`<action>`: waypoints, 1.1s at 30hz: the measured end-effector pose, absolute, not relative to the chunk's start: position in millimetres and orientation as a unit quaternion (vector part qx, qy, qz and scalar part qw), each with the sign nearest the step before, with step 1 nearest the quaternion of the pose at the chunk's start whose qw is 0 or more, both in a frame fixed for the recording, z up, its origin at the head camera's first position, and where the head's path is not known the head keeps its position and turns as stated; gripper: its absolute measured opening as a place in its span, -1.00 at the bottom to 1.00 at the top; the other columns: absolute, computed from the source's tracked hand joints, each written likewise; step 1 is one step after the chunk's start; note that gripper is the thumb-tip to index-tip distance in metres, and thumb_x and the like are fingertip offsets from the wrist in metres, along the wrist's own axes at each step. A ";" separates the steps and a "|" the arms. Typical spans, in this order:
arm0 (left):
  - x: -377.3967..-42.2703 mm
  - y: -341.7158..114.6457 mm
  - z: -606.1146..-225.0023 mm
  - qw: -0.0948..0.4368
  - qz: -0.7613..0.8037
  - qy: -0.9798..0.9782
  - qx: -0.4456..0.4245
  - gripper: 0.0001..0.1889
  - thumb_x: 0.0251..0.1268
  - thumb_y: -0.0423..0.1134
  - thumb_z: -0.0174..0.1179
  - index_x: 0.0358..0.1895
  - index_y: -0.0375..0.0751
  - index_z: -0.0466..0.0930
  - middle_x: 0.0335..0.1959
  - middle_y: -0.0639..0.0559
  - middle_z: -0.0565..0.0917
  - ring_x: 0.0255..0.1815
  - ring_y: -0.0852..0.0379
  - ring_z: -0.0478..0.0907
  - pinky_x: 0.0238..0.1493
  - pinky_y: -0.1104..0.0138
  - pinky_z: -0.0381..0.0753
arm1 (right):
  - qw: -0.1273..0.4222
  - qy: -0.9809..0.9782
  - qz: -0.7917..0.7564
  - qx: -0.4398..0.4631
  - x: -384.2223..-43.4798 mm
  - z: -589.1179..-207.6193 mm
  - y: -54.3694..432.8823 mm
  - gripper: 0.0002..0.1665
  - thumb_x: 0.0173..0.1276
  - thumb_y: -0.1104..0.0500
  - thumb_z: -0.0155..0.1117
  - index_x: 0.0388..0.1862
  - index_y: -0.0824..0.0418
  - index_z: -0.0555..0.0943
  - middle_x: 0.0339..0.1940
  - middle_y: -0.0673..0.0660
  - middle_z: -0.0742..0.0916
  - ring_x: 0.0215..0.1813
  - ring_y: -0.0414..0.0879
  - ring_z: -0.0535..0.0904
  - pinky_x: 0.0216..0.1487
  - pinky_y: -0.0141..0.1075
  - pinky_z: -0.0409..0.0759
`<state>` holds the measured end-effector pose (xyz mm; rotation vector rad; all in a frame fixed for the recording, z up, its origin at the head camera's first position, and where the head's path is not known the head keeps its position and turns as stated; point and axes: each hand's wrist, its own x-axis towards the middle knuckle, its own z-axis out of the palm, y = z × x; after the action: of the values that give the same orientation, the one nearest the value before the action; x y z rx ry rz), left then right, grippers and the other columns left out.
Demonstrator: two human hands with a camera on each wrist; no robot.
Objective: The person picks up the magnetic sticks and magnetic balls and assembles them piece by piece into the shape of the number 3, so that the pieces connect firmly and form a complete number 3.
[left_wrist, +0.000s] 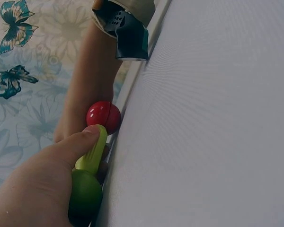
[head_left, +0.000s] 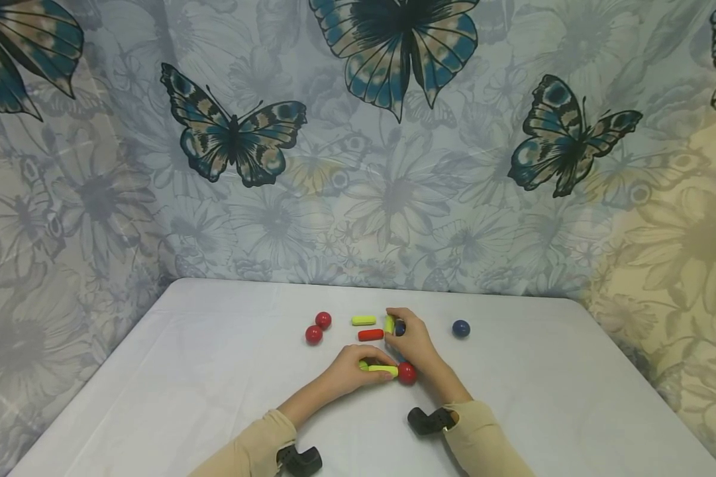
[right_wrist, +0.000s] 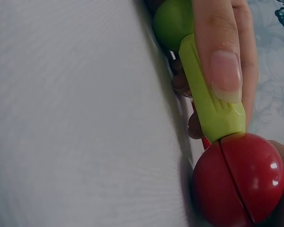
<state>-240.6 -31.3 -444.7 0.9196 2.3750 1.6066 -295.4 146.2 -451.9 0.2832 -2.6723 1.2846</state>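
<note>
My left hand [head_left: 354, 371] pinches a yellow-green rod [left_wrist: 91, 158] between thumb and fingers. A green ball [left_wrist: 86, 194] sits at one end of that rod, partly covered by the hand, and a red ball [right_wrist: 239, 179] touches the other end. Farther back, my right hand [head_left: 414, 338] holds a short yellow rod [head_left: 389, 323] at its fingertips. Beside that rod, within the right hand's grasp, shows a dark blue ball [head_left: 400, 327], partly hidden. A bluish rod [head_left: 396, 353] appears between the two hands, mostly covered; what it joins I cannot tell.
Two red balls [head_left: 314, 334] lie to the left on the white table [head_left: 214, 358]. A loose yellow rod [head_left: 363, 320] and a red rod [head_left: 370, 335] lie near the right fingertips. Off to the right is another dark blue ball [head_left: 461, 328]. Butterfly-patterned cloth [head_left: 393, 199] hangs behind.
</note>
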 end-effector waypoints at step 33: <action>-257.8 -31.1 -471.1 0.066 0.525 0.794 0.301 -0.78 0.17 -0.14 0.38 -0.10 0.07 0.74 -0.19 0.17 0.78 -0.21 0.39 0.52 -0.09 0.50 0.51 | 0.039 -0.819 0.571 0.046 -302.5 -449.4 163.0 -0.41 0.35 0.25 0.26 0.34 0.33 0.42 0.37 0.33 0.51 0.40 0.23 0.42 0.35 -0.03 0.45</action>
<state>-257.8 -31.1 -471.1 0.9073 2.3930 1.5818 -302.5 163.0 -449.4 0.1414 -2.5108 1.7511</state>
